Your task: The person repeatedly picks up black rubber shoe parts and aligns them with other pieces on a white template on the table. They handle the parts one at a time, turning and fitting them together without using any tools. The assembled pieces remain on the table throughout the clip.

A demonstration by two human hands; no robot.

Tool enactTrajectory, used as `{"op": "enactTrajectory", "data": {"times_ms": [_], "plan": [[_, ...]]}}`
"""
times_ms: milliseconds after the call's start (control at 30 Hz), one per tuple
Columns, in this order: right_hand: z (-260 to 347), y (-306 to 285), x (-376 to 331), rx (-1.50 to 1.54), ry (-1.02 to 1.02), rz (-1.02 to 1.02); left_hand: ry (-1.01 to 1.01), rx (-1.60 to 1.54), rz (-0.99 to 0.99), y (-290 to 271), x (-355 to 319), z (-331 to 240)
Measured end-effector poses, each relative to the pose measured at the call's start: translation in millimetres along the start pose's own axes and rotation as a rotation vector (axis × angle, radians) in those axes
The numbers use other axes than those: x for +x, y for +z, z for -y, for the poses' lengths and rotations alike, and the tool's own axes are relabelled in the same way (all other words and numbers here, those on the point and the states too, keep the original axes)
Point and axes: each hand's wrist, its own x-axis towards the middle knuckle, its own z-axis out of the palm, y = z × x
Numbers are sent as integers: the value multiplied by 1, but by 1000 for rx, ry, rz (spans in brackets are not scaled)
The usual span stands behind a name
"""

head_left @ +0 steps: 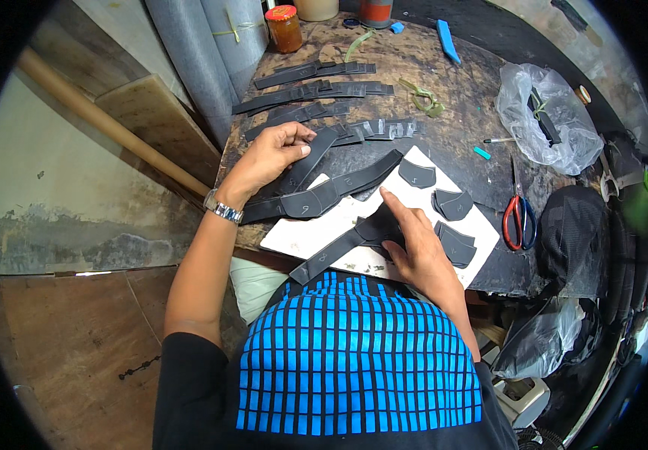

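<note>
**Two hands sorting dark cut pieces around a white board**

Nearest the person, the right hand (414,244) lies flat on the white board (301,236), its fingers spread and pressing down on a long dark strip (339,247) whose tail hangs off the board's near edge. The grip here is not a pinch; the fingers are open and pin the strip, seemingly to keep it from sliding. Just right of that hand, still on the board, small curved dark pieces (455,244) lie in short overlapping stacks, as if sorted by shape.

Across the board's far left edge lies another long dark strip (324,196), its wide middle on the board and its ends reaching past it. Beyond that, the left hand (275,154), a metal watch (222,208) at its wrist, has thumb and fingers closed on the end of a further dark strip (312,154) lying on the desk (459,127).

Farther from the board, rows of dark strips (312,94) are fanned in overlapping lines, likely so each can be lifted singly. To the board's right lie red-handled scissors (519,221); beyond them sits a clear plastic bag (541,112). At the desk's far edge stand a red-lidded jar (284,28) and a blue tool (448,41).
</note>
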Motion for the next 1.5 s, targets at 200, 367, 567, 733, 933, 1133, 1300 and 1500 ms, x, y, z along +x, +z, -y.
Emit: {"op": "enactTrajectory", "data": {"times_ms": [200, 367, 567, 733, 933, 1133, 1300, 1500], "plan": [[1, 6, -6, -93, -84, -119, -13, 33, 50, -5, 7, -4], [-1, 13, -9, 14, -9, -161, 8, 33, 46, -3, 7, -13], [-7, 14, -13, 206, 169, -319, -5, 90, 87, 0, 1, -28], [-22, 4, -12, 223, 196, -452, -65, -158, 187, 4, -5, -45], [-18, -2, -4, 803, 236, -529, -70, -240, 219, 7, -12, -68], [-8, -11, 9, 984, 269, -379, -62, -248, 317, 9, -16, -77], [1, -7, 25, 1006, 175, -226, -57, -141, 431, 15, -18, -80], [4, -2, 41, 911, 166, -41, 103, 185, 585, 25, -22, -89]]}}
